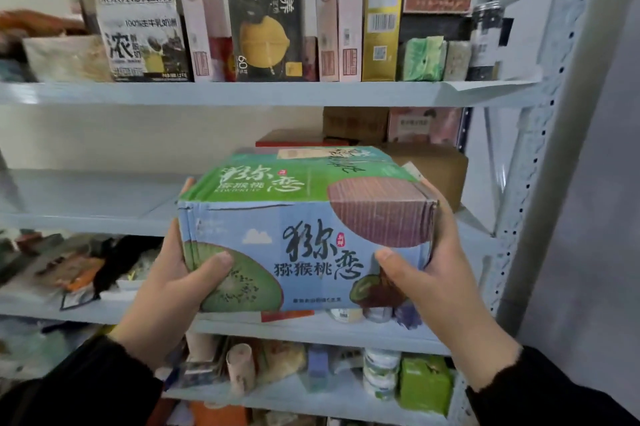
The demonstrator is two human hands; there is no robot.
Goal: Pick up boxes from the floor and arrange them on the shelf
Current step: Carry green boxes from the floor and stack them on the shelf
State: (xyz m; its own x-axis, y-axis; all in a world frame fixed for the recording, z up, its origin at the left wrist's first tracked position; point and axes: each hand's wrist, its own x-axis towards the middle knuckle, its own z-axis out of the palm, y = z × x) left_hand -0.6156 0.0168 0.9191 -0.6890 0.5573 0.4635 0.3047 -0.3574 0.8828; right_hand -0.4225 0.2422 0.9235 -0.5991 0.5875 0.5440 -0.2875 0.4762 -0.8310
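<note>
I hold a blue and green kiwi-fruit carton [304, 235] in front of the metal shelf [86, 197], level with its second board from the top. My left hand [173, 283] grips the carton's left end, thumb on the front face. My right hand [429, 273] grips the right end the same way. The carton is level, its printed front facing me. Behind it a second box of the same print [332, 157] lies on the board.
The top board [242, 93] is packed with upright boxes and a dark jar [486, 41]. Brown cartons [433, 169] fill the right of the second board; its left part is bare. Lower boards hold packets, cans and a green box [426, 387]. A perforated upright [540, 148] stands at right.
</note>
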